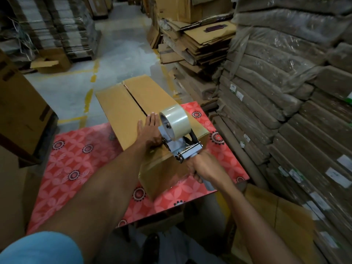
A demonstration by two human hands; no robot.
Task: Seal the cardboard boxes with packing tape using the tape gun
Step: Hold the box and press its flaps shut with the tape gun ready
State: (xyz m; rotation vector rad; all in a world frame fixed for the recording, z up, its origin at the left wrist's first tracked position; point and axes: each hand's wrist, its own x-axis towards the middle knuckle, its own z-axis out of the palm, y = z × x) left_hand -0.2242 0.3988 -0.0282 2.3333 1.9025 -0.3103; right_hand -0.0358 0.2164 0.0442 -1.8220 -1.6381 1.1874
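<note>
One cardboard box (118,105) is lying on the bench (80,159), its long axis running away from the person and leaning a little left at the far end. The seam (136,101) between its top flaps is following the same line and is showing as a dark gap on the far half.

The tape gun (187,152) is sitting on the near end of the box top, over the seam. Its roll of clear tape (176,119) is standing raised toward the far side, and its handle is pointing back and to the right.

The right hand (205,168) is gripping that handle by the box's near right corner, fingers (194,174) curling tightly around it, forearm coming in from the lower right. The left hand (150,130) is pressing flat on the box top just left of the roll. Its fingers (153,119) are lying straight and close together, pointing away along the seam, thumb spreading left. That arm is stretching out long from a blue sleeve (42,248) at lower left.

Stacks of flattened cardboard (200,44) and wrapped bundles (285,92) are standing to the right of the bench.
</note>
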